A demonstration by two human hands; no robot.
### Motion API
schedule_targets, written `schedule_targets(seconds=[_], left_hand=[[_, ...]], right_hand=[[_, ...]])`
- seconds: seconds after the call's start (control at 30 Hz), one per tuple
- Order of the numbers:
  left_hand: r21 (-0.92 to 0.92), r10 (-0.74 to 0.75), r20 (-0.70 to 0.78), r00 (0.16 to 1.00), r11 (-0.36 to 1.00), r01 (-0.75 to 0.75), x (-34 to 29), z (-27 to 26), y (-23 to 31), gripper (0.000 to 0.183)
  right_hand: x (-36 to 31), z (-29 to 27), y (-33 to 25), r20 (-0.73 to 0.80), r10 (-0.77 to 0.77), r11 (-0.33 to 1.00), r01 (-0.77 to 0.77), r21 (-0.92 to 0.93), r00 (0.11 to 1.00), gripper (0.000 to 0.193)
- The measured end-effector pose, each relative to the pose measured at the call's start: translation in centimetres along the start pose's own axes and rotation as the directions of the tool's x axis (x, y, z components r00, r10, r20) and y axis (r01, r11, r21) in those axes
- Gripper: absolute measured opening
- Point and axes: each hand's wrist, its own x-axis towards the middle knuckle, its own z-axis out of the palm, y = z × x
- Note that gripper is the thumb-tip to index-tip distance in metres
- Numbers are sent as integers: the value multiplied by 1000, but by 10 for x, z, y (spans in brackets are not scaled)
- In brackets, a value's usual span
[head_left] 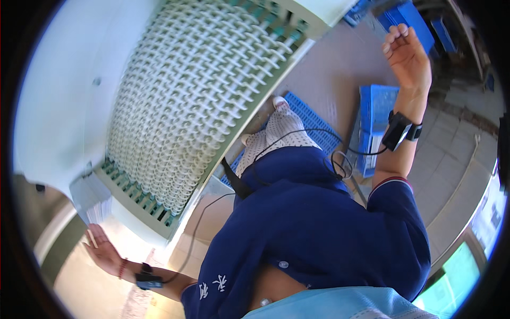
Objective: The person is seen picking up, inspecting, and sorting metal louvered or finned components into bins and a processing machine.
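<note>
My left hand [103,251] is out at the lower left with its fingers stretched and spread, and nothing shows in it. Its fingertips are just below a stack of thin pale sheets or plates [91,199] at the corner of a large white machine; whether they touch is unclear. The machine carries a slanted bed of many white hooked rods [186,95] in close rows, edged by a green slotted frame [141,199]. My right hand [409,59] is raised at the upper right, palm showing and fingers loosely bent, with no object visible in it.
Blue plastic crates [372,117] are stacked right of my legs, and more blue bins [406,21] stand farther off. A blue slatted mat [313,119] lies under my feet. Cables [199,228] run across my body to black devices [397,131] strapped on both wrists.
</note>
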Motion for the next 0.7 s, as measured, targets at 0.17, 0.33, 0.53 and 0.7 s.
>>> schedule_targets(seconds=[0.17, 0.33, 0.53, 0.7], left_hand=[[79, -355, 580, 733, 920, 383, -27, 34, -85, 47], [230, -454, 708, 541, 872, 431, -84, 119, -154, 39], [277, -486, 751, 448, 846, 455, -113, 177, -185, 34], [295, -525, 778, 345, 790, 537, -115, 196, -203, 28]], right_hand=[[-18, -68, -38, -36, -80, 988, 84, 130, 996, 20], [-32, -119, -49, -240, -134, 966, 181, 183, 962, 15], [-73, -124, -60, -394, -186, 947, 271, 172, 900, 15], [-102, -115, -60, -500, -205, 945, 302, 121, 841, 14]])
